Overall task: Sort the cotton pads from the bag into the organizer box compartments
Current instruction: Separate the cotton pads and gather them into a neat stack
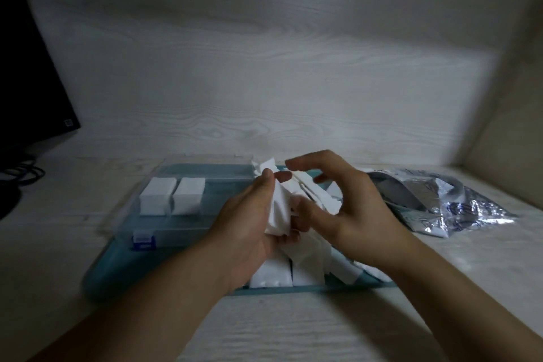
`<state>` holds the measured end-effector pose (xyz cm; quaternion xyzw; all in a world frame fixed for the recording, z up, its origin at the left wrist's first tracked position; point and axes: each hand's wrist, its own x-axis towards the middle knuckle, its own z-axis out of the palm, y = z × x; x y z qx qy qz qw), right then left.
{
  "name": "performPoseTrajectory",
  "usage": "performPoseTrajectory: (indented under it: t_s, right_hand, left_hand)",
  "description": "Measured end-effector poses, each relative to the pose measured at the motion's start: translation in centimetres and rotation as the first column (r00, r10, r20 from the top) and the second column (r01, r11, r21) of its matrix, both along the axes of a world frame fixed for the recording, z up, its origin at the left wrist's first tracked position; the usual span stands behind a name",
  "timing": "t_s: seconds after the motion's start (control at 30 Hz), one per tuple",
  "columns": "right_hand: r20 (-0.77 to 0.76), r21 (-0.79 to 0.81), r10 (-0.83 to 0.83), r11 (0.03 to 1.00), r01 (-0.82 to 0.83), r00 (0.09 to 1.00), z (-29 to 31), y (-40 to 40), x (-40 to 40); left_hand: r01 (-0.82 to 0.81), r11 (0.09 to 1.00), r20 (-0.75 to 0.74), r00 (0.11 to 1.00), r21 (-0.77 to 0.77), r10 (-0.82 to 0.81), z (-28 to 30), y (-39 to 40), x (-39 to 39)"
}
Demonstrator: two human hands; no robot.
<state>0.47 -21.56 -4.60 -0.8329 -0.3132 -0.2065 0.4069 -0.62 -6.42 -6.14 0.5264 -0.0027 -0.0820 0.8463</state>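
Here we are at the desk, and the left hand [249, 223] has its fingers curled round a bunch of white cotton pads [279, 214], thumb pinching the top edge, held up over the teal tray [100, 270]. The right hand [349, 209] hovers just beside the bunch, fingers spread and loosely bent, gripping nothing I can see; its fingertips look poised to square the stack, which I'd guess is why the left holds it upright. Below and to the right, a loose heap of pads [308, 270] lies scattered on the tray, tumbled every which way. On the tray's left sits the clear organizer box [182, 214], and two neat blocks of pads [173, 195] stand side by side in its far-left compartments, touching. The rest of the box looks unfilled, so there's room just right of those blocks for the next stack. The crinkled silver bag [440, 206] lies on the desk beyond the tray's right edge, well clear of the hands. The near tray lip runs under both wrists. A dark monitor [29, 67] stands off to the far left, out of the way.
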Motion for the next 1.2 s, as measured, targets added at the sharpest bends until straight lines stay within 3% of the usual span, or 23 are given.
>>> performPoseTrajectory:
  t_s: [0.1, 0.17, 0.47, 0.57, 0.67, 0.73, 0.8, 0.93, 1.03, 1.1, 1.2]
  right_hand:
    - [-0.161, -0.138, 0.087, 0.984, -0.11, 0.983, 0.1, 0.1, -0.6]
    - [-0.204, -0.14, 0.087, 0.983, -0.117, 0.975, -0.5, 0.4, -0.5]
    - [-0.184, -0.091, 0.046, 0.994, -0.064, 0.982, -0.1, -0.6, 0.6]
    - [-0.07, -0.007, -0.142, 0.99, 0.142, 0.987, -0.1, -2.7, 2.5]
    - [-0.065, -0.321, -0.433, 0.862, 0.392, 0.899, -0.8, -4.7, 4.4]
    - [-0.172, -0.533, -0.482, 0.779, 0.331, 0.859, -1.6, -5.2, 5.1]
    - [-0.275, -0.578, -0.465, 0.78, 0.242, 0.842, -2.0, -5.2, 5.3]
    - [-0.344, -0.503, -0.44, 0.833, 0.232, 0.83, -2.1, -5.1, 5.7]
    - [-0.289, -0.399, -0.43, 0.866, 0.301, 0.855, -2.3, -5.1, 6.0]
    - [-0.225, -0.202, -0.406, 0.909, 0.365, 0.886, -1.7, -5.0, 5.7]
    - [-0.281, 0.215, -0.264, 0.92, 0.329, 0.923, 0.2, -4.5, 4.5]
  left_hand:
    - [-0.031, 0.999, 0.004, 1.0, -0.019, 0.031, 0.1, 0.0, -0.1]
    - [-0.016, 0.998, 0.003, 1.0, -0.055, 0.017, 0.1, -0.1, 0.0]
    - [0.046, 0.996, 0.082, 0.996, -0.073, -0.039, -0.1, 0.1, 0.3]
    - [0.031, 0.998, 0.041, 0.999, -0.047, -0.029, 0.0, 0.5, 0.3]
    - [0.007, 0.997, -0.015, 1.0, -0.08, -0.008, 0.3, 0.8, 0.3]
    - [0.009, 0.994, -0.039, 0.999, -0.106, -0.013, 0.4, 0.8, 0.2]
    - [0.008, 0.995, -0.053, 0.998, -0.103, -0.014, 0.5, 0.8, 0.2]
    - [-0.001, 0.995, -0.066, 0.998, -0.096, -0.005, 0.5, 0.9, 0.3]
    - [-0.014, 0.996, -0.058, 0.998, -0.085, 0.009, 0.4, 0.9, 0.3]
    - [-0.025, 0.996, -0.05, 0.999, -0.081, 0.021, 0.5, 0.8, 0.3]
    - [-0.034, 0.996, -0.033, 0.999, -0.078, 0.031, 0.7, 0.8, 0.3]
